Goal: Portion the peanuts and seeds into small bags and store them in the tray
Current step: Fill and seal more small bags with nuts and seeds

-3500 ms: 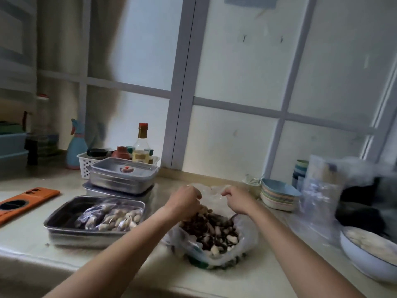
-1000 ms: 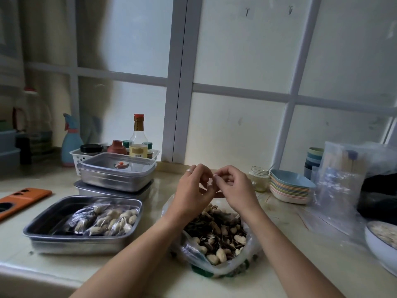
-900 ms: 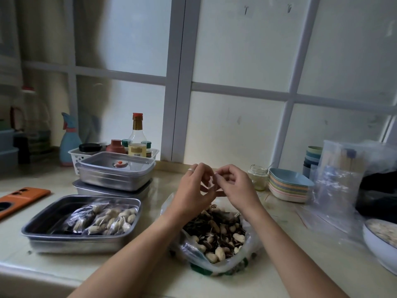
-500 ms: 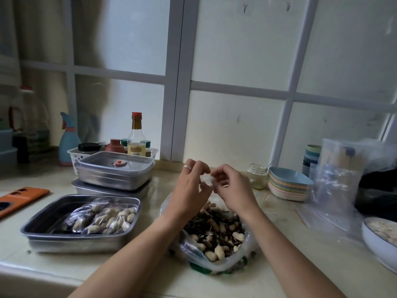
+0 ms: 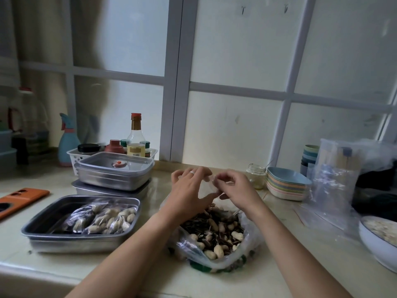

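**Table** (image 5: pixel 305 252): pale stone, set under a frosted window. Items are listed as seen from beside the person.

1. **Large bag** (image 5: pixel 250 238): clear plastic with the mouth open, lying on the table at front centre. It holds mixed peanuts and seeds (image 5: pixel 214 234), the peanuts in the shell.
2. **Small bag** (image 5: pixel 211 183): thin clear film, hard to make out. It is held in the air over the far edge of the large bag, between the two hands.
3. **Right hand** (image 5: pixel 236 190): fingers curled, with fingertips and thumb nipping the edge of the small bag.
4. **Left hand** (image 5: pixel 189 190): a ring on one finger. The fingers are bent and spread, with the thumb reaching toward the right hand. It is close against the film, but I cannot tell whether it grips it.
5. **Tray** (image 5: pixel 71 244): steel, on the table left of the large bag and not touching it. Several filled bags (image 5: pixel 107 218) of peanuts and seeds lie flat, side by side, in its right half.
6. **Steel containers** (image 5: pixel 111 177): two, lidded and stacked, just behind the tray.
7. **White basket** (image 5: pixel 74 154): stands behind the containers and holds jars and a red-capped bottle (image 5: pixel 135 134). A spray bottle (image 5: pixel 68 145) stands to its left.
8. **Orange board** (image 5: pixel 23 197): lies flat at the left edge.
9. **Right of the hands:**
   - glass jar (image 5: pixel 255 176)
   - stack of pastel dishes (image 5: pixel 286 188)
   - stacked cups (image 5: pixel 309 153) behind the dishes
   - loose clear plastic bags (image 5: pixel 335 186)
   - white bowl (image 5: pixel 369 244) at the right edge
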`<state>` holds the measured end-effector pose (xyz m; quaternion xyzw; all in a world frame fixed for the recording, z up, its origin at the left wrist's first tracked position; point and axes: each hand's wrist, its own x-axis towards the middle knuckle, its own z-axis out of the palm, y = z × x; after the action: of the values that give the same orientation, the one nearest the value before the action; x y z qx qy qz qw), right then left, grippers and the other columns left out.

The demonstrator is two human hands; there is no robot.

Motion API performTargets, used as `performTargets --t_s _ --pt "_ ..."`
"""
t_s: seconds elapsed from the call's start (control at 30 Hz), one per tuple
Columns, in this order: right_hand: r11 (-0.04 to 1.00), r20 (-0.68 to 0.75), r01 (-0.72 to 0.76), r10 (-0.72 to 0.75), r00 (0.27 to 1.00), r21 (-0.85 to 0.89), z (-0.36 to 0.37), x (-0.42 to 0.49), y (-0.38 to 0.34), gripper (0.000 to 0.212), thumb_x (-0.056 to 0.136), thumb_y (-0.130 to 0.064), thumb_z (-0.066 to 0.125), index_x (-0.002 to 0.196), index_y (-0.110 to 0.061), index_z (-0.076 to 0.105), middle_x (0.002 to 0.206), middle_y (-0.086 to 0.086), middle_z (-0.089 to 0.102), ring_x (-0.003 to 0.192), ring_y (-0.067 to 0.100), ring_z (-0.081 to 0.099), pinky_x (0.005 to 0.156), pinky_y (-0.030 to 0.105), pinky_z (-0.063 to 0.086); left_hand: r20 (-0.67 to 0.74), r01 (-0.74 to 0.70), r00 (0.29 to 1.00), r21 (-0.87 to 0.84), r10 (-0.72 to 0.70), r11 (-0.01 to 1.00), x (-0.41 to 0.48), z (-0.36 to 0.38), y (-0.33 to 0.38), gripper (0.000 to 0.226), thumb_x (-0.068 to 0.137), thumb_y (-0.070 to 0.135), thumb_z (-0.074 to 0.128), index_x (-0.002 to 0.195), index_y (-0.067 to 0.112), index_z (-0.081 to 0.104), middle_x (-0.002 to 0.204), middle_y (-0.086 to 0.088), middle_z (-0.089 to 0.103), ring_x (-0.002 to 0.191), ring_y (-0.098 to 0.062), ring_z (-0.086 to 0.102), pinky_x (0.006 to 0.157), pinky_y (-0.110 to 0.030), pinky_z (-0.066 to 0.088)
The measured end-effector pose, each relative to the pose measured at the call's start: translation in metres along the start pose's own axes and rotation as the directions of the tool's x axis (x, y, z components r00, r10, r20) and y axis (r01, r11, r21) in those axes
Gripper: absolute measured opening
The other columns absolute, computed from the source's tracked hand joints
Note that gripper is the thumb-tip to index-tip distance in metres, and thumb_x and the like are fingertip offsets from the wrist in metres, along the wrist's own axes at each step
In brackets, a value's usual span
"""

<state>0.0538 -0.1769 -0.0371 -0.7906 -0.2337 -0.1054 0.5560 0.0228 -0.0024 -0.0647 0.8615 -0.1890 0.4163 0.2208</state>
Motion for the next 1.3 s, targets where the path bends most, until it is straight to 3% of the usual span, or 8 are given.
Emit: performTargets --t_s 0.13,0.23,0.4,0.67,0.83,1.03,1.13,1.3 --pt "0.997 -0.110 0.079 -0.078 0.991 0.007 -0.005 -0.001 -0.008 0.011 0.098 -0.028 0.069 0.095 -0.018 0.071 0.077 -0.003 0.068 0.062 0.014 0.063 0.062 0.032 0.052 -0.033 0.057 0.998 -0.021 -0.057 0.998 -0.002 -0.003 0.001 0.044 0.085 0.058 0.063 0.118 0.031 0.051 0.101 0.021 0.060 0.102 -0.002 0.054 0.100 -0.036 0.026" --pt "0.990 0.015 0.128 -0.129 0.992 0.053 -0.010 -0.006 -0.014 0.024 0.104 -0.034 0.059 0.092 -0.022 0.077 0.065 0.005 0.064 0.060 0.017 0.056 0.061 0.033 0.046 -0.016 0.075 0.997 -0.039 -0.076 0.996 -0.001 -0.005 0.003 0.047 0.085 0.068 0.053 0.116 0.032 0.048 0.098 0.020 0.059 0.099 -0.001 0.052 0.099 -0.035 0.026" --pt "0.982 0.214 0.188 -0.183 0.959 -0.003 -0.006 -0.011 -0.017 0.024 0.104 -0.041 0.057 0.105 -0.026 0.077 0.094 0.004 0.073 0.061 0.024 0.060 0.057 0.032 0.049 0.011 0.081 0.997 -0.086 -0.080 0.993 -0.001 -0.005 0.005 0.043 0.089 0.071 0.049 0.108 0.033 0.047 0.091 0.020 0.056 0.092 0.002 0.052 0.100 -0.039 0.035" --pt "0.978 0.283 0.198 -0.174 0.943 -0.057 -0.018 -0.009 -0.011 0.039 0.098 -0.063 0.052 0.122 -0.038 0.070 0.087 0.006 0.069 0.063 0.025 0.061 0.068 0.034 0.052 0.096 0.148 0.987 -0.223 -0.130 0.964 0.002 -0.006 0.001 0.049 0.085 0.074 0.054 0.108 0.031 0.060 0.085 0.021 0.065 0.083 0.005 0.062 0.086 -0.045 0.053" --pt "0.985 0.252 0.161 -0.140 0.957 -0.065 -0.025 -0.008 -0.013 0.028 0.103 -0.049 0.053 0.111 -0.033 0.076 0.100 0.003 0.073 0.070 0.019 0.066 0.068 0.033 0.055 0.059 0.210 0.978 -0.213 -0.202 0.954 0.002 -0.007 0.000 0.032 0.086 0.062 0.058 0.094 0.031 0.064 0.079 0.020 0.066 0.080 0.004 0.061 0.084 -0.047 0.054" --pt "0.808 -0.335 -0.299 0.134 0.932 -0.508 -0.062 0.011 0.028 0.014 0.097 -0.029 0.060 0.091 -0.019 0.067 0.091 -0.001 0.069 0.092 0.025 0.067 0.073 0.034 0.051 -0.016 0.360 0.930 -0.160 -0.367 0.919 0.001 -0.009 -0.006 0.018 0.092 0.047 0.064 0.081 0.033 0.060 0.076 0.017 0.061 0.077 0.003 0.055 0.088 -0.048 0.051" --pt "0.643 -0.376 -0.521 0.363 0.853 -0.561 -0.074 0.011 0.048 0.034 0.096 -0.041 0.062 0.107 -0.009 0.069 0.102 0.014 0.070 0.098 0.034 0.067 0.074 0.034 0.048 -0.024 0.425 0.902 -0.130 -0.431 0.896 0.001 -0.010 -0.011 0.017 0.094 0.043 0.068 0.082 0.032 0.062 0.075 0.018 0.061 0.076 -0.006 0.059 0.079 -0.034 0.049" --pt "0.735 -0.265 -0.595 0.534 0.803 -0.325 -0.072 0.006 0.047 0.032 0.088 -0.032 0.072 0.095 -0.001 0.075 0.078 0.011 0.071 0.061 0.021 0.056 0.058 0.031 0.042 -0.014 0.482 0.876 -0.022 -0.482 0.876 -0.001 -0.010 -0.013 0.024 0.097 0.048 0.060 0.088 0.025 0.058 0.087 0.013 0.058 0.087 -0.011 0.053 0.083 -0.034 0.036"
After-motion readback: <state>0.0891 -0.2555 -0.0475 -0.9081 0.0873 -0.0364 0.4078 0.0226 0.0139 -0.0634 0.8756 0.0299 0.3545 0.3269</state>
